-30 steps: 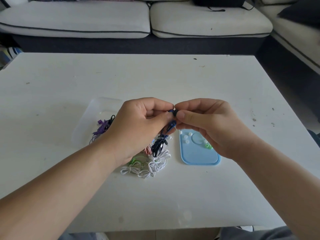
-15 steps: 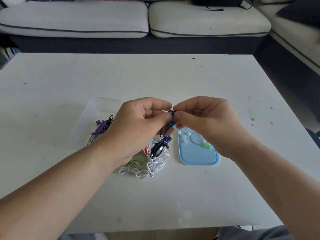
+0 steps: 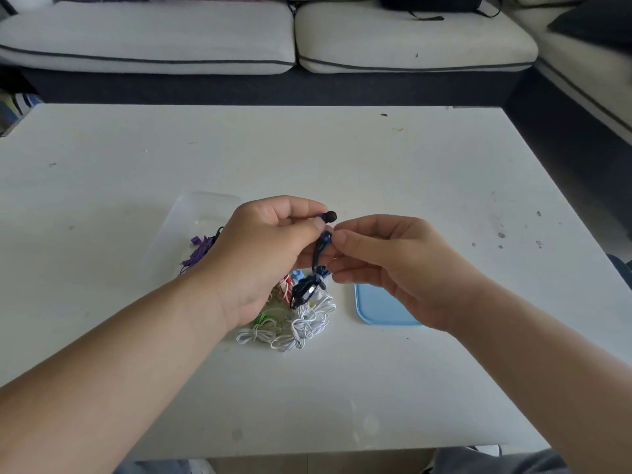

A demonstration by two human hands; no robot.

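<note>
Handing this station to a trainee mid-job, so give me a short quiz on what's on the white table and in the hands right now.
1. Where is the black-tipped bud of the dark blue wired earphones? A) gripped in the left hand B) lying on the table C) on the sofa
2. True or false: the light blue plastic tray lies left of the white coiled earphones.
3. Fill the gap: the ___ earphones lie on the clear plastic lid.
Key: 1 A; 2 false; 3 purple earphones.
</note>
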